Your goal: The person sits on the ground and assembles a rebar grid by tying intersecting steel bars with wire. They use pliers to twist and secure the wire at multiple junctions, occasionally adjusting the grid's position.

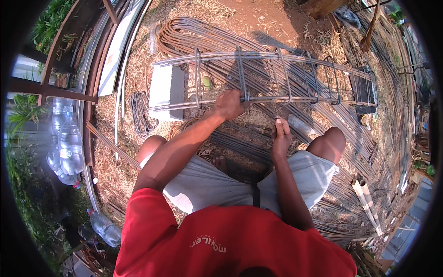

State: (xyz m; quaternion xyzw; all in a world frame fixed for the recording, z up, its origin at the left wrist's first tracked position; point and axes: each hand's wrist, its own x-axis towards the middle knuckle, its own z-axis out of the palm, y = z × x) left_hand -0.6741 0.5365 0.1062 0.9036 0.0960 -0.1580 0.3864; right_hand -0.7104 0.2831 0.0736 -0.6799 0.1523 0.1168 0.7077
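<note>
- Rebar cage [277, 76] lay across the knees, over loose bars [221, 41].
- Left hand [229, 104] closed round the near bar at a stirrup [241, 74].
- Right hand [280, 137] pinched shut below; contents unclear.
- Tying stage, seemingly; next calls for steady grip.

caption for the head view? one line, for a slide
Seated person's left hand grips a rebar cage; right hand hangs just below it.

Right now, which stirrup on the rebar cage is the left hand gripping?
The left hand grips the third stirrup from the cage's left end; the other stirrups stand untouched.
</note>
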